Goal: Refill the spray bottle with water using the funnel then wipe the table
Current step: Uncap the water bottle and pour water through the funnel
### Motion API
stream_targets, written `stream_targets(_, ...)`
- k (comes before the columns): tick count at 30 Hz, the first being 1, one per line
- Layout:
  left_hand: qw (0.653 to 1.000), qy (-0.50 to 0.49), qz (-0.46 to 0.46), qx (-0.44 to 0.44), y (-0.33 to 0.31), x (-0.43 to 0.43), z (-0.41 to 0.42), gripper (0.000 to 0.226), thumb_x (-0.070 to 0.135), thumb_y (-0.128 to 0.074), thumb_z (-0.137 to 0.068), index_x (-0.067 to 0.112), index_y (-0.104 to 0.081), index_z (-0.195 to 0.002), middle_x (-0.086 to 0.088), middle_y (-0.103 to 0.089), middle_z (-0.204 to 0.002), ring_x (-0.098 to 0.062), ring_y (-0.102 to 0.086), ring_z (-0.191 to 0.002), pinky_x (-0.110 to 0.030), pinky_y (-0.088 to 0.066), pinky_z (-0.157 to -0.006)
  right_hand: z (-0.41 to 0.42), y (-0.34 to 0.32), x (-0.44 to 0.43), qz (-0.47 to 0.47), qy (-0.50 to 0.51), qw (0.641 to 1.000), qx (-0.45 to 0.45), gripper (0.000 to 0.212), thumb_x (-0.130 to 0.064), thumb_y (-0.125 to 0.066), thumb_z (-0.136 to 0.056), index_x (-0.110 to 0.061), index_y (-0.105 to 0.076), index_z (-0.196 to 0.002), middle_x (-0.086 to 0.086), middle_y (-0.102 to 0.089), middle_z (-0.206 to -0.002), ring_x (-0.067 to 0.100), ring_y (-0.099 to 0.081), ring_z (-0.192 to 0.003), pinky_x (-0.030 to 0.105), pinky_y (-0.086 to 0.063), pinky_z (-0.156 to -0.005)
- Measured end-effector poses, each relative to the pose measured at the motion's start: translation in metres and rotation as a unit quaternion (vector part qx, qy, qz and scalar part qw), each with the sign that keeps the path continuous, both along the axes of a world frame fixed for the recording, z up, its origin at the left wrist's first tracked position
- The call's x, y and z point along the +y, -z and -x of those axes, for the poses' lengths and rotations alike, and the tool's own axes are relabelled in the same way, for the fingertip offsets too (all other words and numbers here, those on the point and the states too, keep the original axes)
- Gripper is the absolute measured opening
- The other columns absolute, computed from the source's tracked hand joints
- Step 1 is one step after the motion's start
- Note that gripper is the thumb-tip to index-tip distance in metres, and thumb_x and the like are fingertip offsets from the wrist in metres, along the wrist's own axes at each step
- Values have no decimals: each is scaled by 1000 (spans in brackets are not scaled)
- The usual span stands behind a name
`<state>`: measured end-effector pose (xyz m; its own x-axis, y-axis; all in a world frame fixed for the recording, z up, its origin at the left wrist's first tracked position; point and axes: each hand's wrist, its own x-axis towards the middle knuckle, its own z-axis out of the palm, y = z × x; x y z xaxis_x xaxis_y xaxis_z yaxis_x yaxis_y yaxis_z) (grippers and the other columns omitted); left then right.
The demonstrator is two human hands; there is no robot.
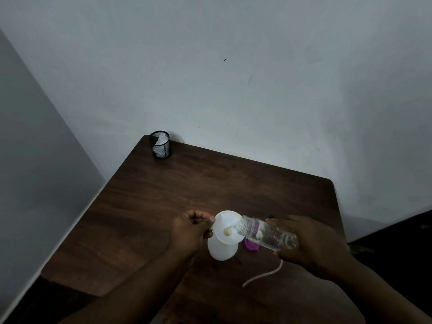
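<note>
I am counting, on one table [210,183]: one white spray bottle [222,250], one funnel [228,229], one clear water bottle [266,232], one purple cap [251,244], one dip tube [264,273], one mesh cup [160,144].

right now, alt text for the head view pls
The right hand tips a clear bottle over a white funnel seated in a white spray bottle, while the left hand steadies the funnel rim. They stand on a brown table.

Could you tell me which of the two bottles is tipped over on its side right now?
The clear bottle in the right hand, mouth over the funnel; the white spray bottle stands upright.
</note>
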<state>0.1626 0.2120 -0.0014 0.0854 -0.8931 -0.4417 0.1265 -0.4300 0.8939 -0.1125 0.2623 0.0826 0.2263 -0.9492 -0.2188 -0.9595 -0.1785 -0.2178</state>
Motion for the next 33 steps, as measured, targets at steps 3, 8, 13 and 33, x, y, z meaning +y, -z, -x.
stream_targets(3, 1000, -1, 0, 0, 0, 0, 0, 7, -1, -78, -85, 0, -71, -86, -14, -76, -77, -22, -69, -66, -32, -60, -61, 1, 0, 1, 8, -2, 1000, 2, 73, -67, -67, -76, -50, -42, -142, -24, -57, -124, -2, -52, -110, 22, -46, -88)
stream_targets(8, 1000, 0, -3, 4, 2, -1, 0, 8, -2, -78, -86, -1, -71, -87, -17, -76, -81, -25, -70, -69, -35, -62, -64, -1, -4, 2, 13, -2, 1000, 1, 71, -65, -69, -77, -49, -44, -141, -23, -57, -125, -2, -53, -110, 21, -44, -88)
stream_targets(13, 1000, 4, -4, 6, 0, 0, -1, 9, -2, -76, -87, -6, -70, -93, -17, -74, -81, -22, -68, -68, -30, -61, -61, -1, -4, 2, 11, -2, 1000, 7, 72, -63, -69, -77, -48, -43, -142, -22, -57, -125, -1, -52, -111, 20, -43, -89)
stream_targets(33, 1000, -2, -3, 1, -5, 1, 3, 8, -3, -76, -87, -6, -70, -90, -14, -73, -74, -16, -67, -59, -23, -60, -53, 3, -3, 2, 22, 2, 1000, 5, 75, -64, -72, -73, -52, -43, -141, -24, -56, -121, -1, -51, -109, 25, -48, -89)
